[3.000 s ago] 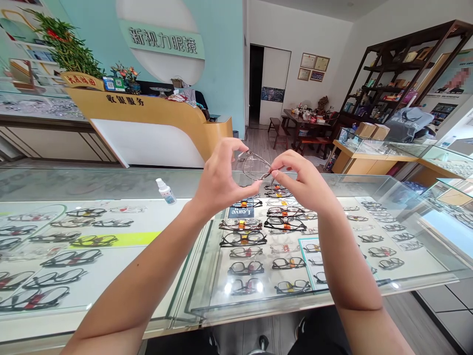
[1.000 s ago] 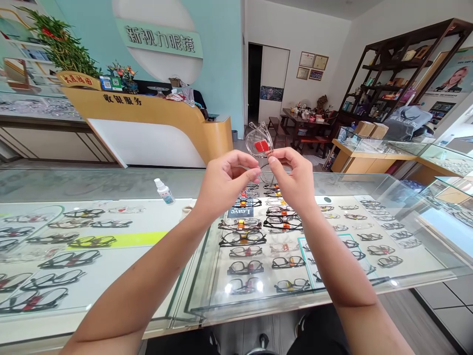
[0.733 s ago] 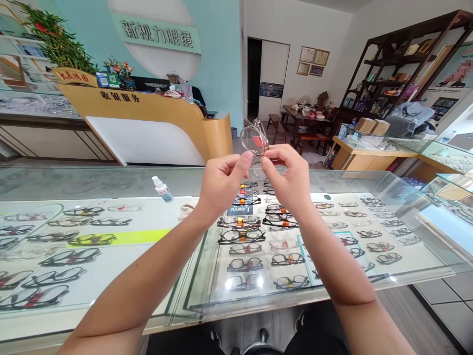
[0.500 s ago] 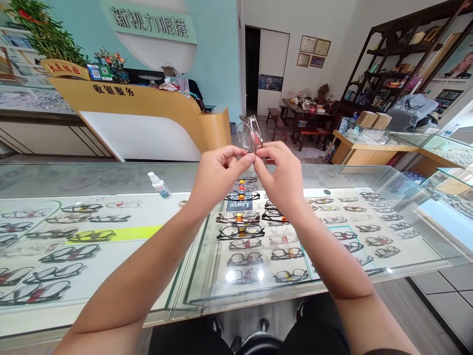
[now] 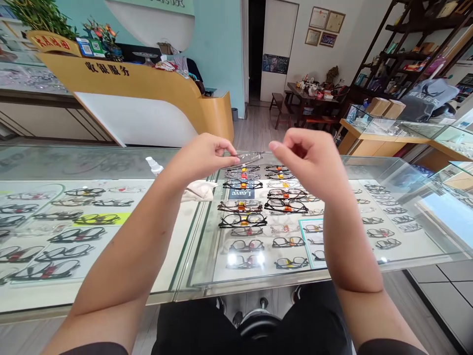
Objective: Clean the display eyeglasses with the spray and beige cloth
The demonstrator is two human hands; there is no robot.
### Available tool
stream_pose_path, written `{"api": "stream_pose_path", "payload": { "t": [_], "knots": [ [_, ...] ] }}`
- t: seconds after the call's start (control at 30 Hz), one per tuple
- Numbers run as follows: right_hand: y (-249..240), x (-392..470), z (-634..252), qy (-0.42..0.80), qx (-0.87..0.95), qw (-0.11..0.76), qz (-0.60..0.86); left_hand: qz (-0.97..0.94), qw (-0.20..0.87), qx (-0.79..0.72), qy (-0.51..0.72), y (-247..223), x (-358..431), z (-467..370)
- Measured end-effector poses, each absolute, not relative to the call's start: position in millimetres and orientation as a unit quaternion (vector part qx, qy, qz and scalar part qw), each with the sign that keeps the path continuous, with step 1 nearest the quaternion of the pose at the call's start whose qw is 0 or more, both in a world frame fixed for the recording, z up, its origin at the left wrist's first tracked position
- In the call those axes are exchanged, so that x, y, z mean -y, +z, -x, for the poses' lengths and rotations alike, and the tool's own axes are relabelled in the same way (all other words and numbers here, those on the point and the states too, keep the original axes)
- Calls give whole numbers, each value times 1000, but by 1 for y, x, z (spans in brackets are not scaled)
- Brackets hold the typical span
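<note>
My left hand is over the far part of the glass display counter. Its thumb and index finger are closed at the left end of a pair of clear-framed eyeglasses, which lies low at the far end of a row of frames. My right hand hovers to the right, apart from the eyeglasses. Its fingers are loosely curled with a gap to the thumb, and nothing shows in them. Below my left wrist is a pale cloth. A white spray bottle stands behind my left forearm, partly hidden.
Several dark-framed glasses are in rows at the counter, around a dark "Leave" card. More frames are on the left. A yellow-fronted cashier desk stands beyond. A round stool is between my legs.
The eyeglasses have come down from upright in both hands to low over the counter. My right hand has let go and moved right. The view has tilted down, and the cloth now shows.
</note>
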State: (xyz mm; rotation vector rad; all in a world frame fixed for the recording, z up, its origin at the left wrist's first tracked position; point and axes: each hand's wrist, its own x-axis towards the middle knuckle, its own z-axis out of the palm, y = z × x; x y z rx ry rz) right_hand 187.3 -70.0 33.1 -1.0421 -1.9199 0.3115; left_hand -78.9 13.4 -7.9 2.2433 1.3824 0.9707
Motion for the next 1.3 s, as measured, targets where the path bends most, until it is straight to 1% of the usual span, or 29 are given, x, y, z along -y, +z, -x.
{"api": "stream_pose_path", "payload": {
  "t": [0.07,0.13,0.23,0.33,0.6,1.3],
  "knots": [
    [37,72,-193,114,769,471,417,-811,124,-512,254,-16,-18,78],
    [38,74,-194,111,772,473,411,-823,103,-538,154,-25,-23,70],
    [38,74,-192,118,779,467,402,-833,112,-542,-10,-37,-28,56],
    [37,74,-190,122,782,468,393,-837,125,-525,-94,-45,-30,48],
    [38,74,-191,119,784,472,385,-828,112,-533,-131,-61,-32,38],
    [38,77,-184,120,803,422,403,-836,108,-516,-150,-79,-39,35]
  ]
}}
